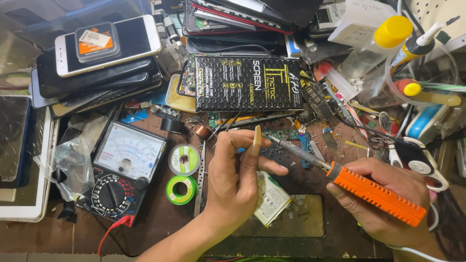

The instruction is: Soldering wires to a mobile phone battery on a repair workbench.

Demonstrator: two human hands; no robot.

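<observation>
A small green circuit board (pixel 291 137) lies at the middle of the frame on the cluttered table (pixel 160 218). The metal tip of the soldering iron (pixel 359 187) meets it from the lower right; the right hand (pixel 388 199) has its fingers wrapped tight around the orange grip. The left hand (pixel 238 179), just left of the board, pinches thin tweezers (pixel 228 125) between narrowed fingers. At lower left sit two solder spools (pixel 183 174) and an analogue multimeter (pixel 124 172). A clear bottle with a yellow cap (pixel 376 46) stands at upper right; whether it holds any liquid cannot be told.
</observation>
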